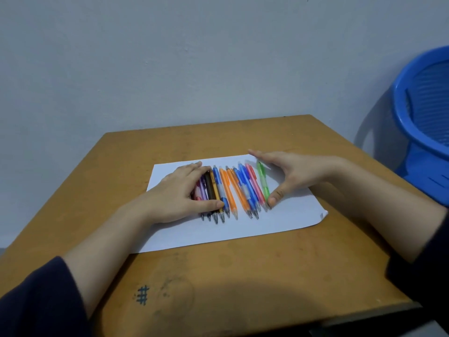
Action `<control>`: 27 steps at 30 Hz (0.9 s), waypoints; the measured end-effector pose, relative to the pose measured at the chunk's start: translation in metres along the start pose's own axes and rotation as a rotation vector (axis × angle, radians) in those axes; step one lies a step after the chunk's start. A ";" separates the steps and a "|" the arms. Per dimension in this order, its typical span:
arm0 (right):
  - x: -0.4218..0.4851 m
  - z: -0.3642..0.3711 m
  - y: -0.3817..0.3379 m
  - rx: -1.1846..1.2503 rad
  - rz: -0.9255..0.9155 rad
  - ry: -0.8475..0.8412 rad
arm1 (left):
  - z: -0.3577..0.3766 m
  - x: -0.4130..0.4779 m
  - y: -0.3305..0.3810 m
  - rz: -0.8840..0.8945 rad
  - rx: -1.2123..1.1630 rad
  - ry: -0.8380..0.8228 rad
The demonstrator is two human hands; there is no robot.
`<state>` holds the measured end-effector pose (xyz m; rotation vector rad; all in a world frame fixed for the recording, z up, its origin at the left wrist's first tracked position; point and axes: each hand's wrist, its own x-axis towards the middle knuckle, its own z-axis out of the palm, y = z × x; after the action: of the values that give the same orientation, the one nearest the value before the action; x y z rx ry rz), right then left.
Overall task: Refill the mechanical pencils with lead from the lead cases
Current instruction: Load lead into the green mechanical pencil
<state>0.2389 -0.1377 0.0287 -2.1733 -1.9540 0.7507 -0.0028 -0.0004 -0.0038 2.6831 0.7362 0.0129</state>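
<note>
Pencils (233, 188) lie side by side in a tight row on a white sheet of paper (279, 220), tips toward the person, in purple, black, blue, orange, pink and green (roughly a dozen, though the leftmost are hidden). The paper sits near the middle of a worn brown surface (243, 276) pushed against a pale wall (170, 57).

The left hand (184, 188) covers the left end of the row. Its fingers curl down over the far ends and the thumb presses across near the tips, so it grips that bunch lengthwise. The right hand (289, 171) stands on edge just beside the other end, fingers straight and held together, holding nothing. Its thumb reaches down to touch the green pencil (263, 181) close to the tip.

Dark sleeves are pushed up both forearms. A small inked hash mark (142, 295) shows on the near part of the surface, and a blue plastic object (425, 105) (chair or basket, hard to say) stands off to the right.
</note>
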 end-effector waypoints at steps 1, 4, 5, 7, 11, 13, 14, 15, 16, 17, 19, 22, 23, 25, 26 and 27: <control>0.000 0.000 0.000 -0.013 0.009 0.005 | 0.000 0.000 0.000 0.002 0.006 0.000; 0.001 -0.001 0.002 0.010 0.012 0.036 | -0.001 0.001 0.003 -0.005 0.007 -0.006; 0.003 -0.001 0.003 0.042 0.009 0.058 | -0.001 0.001 0.004 -0.010 0.008 -0.007; 0.005 0.000 0.005 0.118 0.006 0.112 | -0.002 0.000 0.006 -0.019 0.018 -0.012; 0.010 0.002 0.012 0.188 -0.026 0.182 | -0.002 -0.001 0.010 -0.035 0.030 -0.001; 0.011 0.003 0.014 0.132 -0.064 0.180 | -0.002 -0.002 0.009 -0.033 0.014 0.001; 0.012 0.003 0.014 0.121 -0.079 0.189 | -0.002 -0.002 0.009 -0.030 0.006 0.002; 0.011 0.004 0.014 0.127 -0.091 0.207 | -0.002 -0.003 0.008 -0.027 -0.005 0.005; 0.011 0.004 0.014 0.144 -0.104 0.228 | -0.002 -0.003 0.007 -0.027 -0.015 0.007; 0.011 0.005 0.014 0.161 -0.118 0.251 | -0.002 -0.003 0.006 -0.028 -0.020 0.009; 0.011 0.007 0.013 0.199 -0.138 0.283 | -0.001 -0.002 0.006 -0.032 -0.019 0.011; 0.013 0.010 0.009 0.207 -0.138 0.292 | 0.001 -0.002 0.007 -0.036 -0.007 0.029; 0.014 0.012 0.007 0.190 -0.138 0.292 | 0.002 -0.002 0.007 -0.028 0.001 0.038; 0.014 0.015 0.002 0.141 -0.146 0.288 | 0.003 -0.002 0.006 0.009 0.028 0.036; 0.014 0.017 -0.001 0.110 -0.157 0.287 | 0.003 -0.001 0.005 0.038 0.041 0.031; 0.014 0.018 -0.003 0.079 -0.169 0.287 | 0.004 0.001 0.004 0.068 0.050 0.024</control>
<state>0.2283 -0.1277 0.0102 -1.9178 -1.8945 0.4530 0.0000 -0.0042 -0.0061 2.7595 0.6598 0.0439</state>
